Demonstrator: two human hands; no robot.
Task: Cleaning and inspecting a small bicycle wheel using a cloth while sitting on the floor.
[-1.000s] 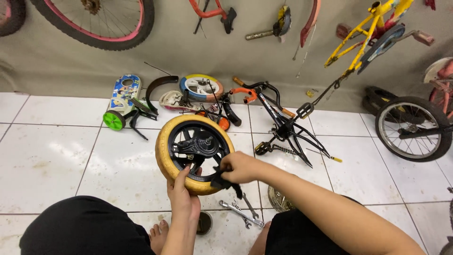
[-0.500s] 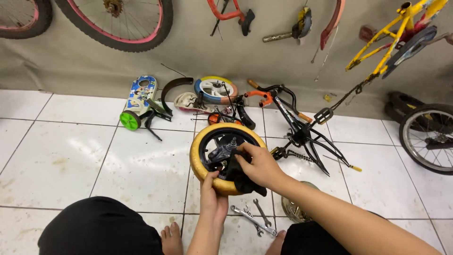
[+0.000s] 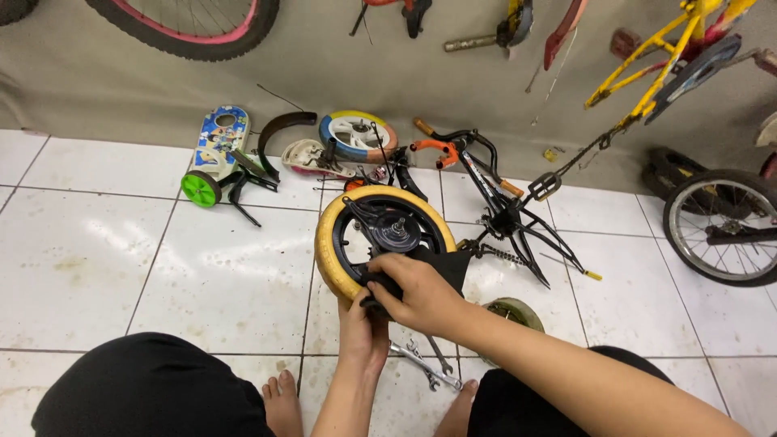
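A small bicycle wheel with a yellow tyre (image 3: 330, 243) and a black spoked hub (image 3: 396, 233) stands upright on the white tiled floor in front of me. My left hand (image 3: 362, 330) grips the bottom of the wheel from below. My right hand (image 3: 417, 293) closes over a black part at the wheel's lower rim, beside a black flat piece (image 3: 452, 265). Two metal wrenches (image 3: 425, 366) lie on the tiles just under my right forearm. My bare feet and black-clad knees frame the bottom of the view.
A black bicycle frame with orange grips (image 3: 502, 212) lies right of the wheel. Behind stand a white-and-yellow wheel (image 3: 356, 133), a black mudguard (image 3: 283, 129), a green training wheel (image 3: 200, 188) and a printed plate (image 3: 220, 137). A spoked wheel (image 3: 720, 226) lies at right; a yellow frame (image 3: 655, 65) hangs.
The view has shifted so the yellow-tyred wheel sits more central. Both hands have stayed on its lower rim, and the right hand has slid lower over the black part.
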